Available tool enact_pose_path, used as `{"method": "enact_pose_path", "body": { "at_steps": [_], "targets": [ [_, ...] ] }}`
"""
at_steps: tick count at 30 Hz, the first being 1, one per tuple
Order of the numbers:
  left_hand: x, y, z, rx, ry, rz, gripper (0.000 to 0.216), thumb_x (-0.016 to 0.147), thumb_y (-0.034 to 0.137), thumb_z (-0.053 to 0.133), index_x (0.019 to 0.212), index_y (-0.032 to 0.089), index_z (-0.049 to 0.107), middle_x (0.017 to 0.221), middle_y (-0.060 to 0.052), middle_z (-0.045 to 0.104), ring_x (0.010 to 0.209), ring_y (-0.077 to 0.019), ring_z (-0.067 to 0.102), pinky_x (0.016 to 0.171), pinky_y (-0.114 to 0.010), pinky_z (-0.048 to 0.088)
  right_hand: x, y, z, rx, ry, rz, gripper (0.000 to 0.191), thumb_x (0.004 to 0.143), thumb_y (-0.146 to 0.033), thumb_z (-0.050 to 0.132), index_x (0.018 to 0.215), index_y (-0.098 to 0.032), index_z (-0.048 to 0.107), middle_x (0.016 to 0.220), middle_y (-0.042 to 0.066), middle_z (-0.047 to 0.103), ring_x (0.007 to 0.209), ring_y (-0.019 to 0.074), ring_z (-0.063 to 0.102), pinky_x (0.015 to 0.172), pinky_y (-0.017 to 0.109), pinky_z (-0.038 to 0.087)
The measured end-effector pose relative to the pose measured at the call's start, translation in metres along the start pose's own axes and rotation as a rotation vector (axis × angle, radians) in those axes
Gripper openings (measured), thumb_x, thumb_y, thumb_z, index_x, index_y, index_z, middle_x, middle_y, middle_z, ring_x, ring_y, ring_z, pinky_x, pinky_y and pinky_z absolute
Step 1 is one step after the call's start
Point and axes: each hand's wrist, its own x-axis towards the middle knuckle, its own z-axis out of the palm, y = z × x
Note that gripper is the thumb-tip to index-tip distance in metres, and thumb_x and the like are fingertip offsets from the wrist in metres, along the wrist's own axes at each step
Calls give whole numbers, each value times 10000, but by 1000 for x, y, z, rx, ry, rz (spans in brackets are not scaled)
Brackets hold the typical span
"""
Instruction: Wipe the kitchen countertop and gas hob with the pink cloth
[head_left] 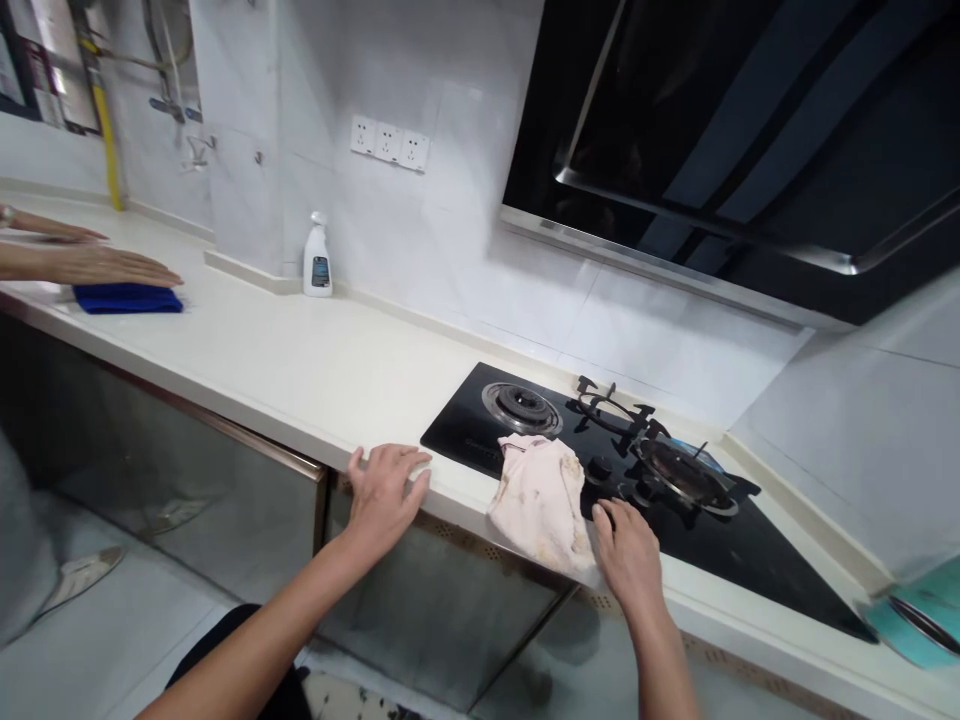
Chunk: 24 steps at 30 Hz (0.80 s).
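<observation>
My left hand [384,490] rests flat on the front edge of the cream countertop [300,370], fingers spread and empty. My right hand [628,555] lies on the near edge of the black glass gas hob [720,545], its fingers touching the edge of a stained pale pink cloth [541,495] that drapes over the counter's front edge. Whether the fingers grip the cloth I cannot tell. On the hob are a bare left burner [522,407], a loose black pan support [611,410] and a right burner [686,475] with control knobs [600,468] in front.
Another person's hands [97,262] press on a blue cloth [127,298] at the far left of the counter. A white spray bottle [318,258] stands by the tiled wall. A black range hood [750,140] hangs above the hob. A teal object [919,620] sits at the right edge.
</observation>
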Motion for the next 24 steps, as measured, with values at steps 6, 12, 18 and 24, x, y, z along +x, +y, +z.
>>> {"method": "enact_pose_path", "body": {
  "at_steps": [6, 12, 18, 24],
  "targets": [
    [49, 79, 23, -86, -194, 261, 347, 975, 346, 536, 1263, 248, 702, 1424, -147, 615, 1389, -313, 512, 1124, -542, 408, -6, -6, 9, -126, -42, -33, 752, 1029, -591, 142, 1403, -182, 650, 1531, 121, 585, 1497, 306, 427, 1257, 551, 239],
    [70, 157, 80, -55, -493, 311, 389, 984, 429, 528, 1308, 300, 700, 1491, -113, 598, 1401, -344, 493, 1136, -612, 384, -4, -13, 7, -231, -119, 32, 672, 1057, -471, 159, 1485, -173, 583, 1567, 111, 553, 1505, 271, 431, 1261, 511, 258],
    [57, 160, 96, -63, -580, 310, 592, 960, 662, 505, 1469, 370, 583, 1553, -100, 566, 1520, -390, 374, 1170, -697, 324, -3, -10, 9, -257, -118, 8, 632, 1058, -401, 174, 1400, -174, 655, 1550, 120, 570, 1485, 287, 454, 1239, 503, 310],
    [53, 131, 80, -61, -600, 337, 730, 901, 751, 552, 1514, 354, 538, 1602, -109, 520, 1550, -378, 346, 1208, -645, 315, -5, -7, 9, -235, -117, -6, 683, 1053, -513, 167, 1412, -183, 645, 1546, 117, 573, 1484, 296, 453, 1237, 517, 325]
  ]
}}
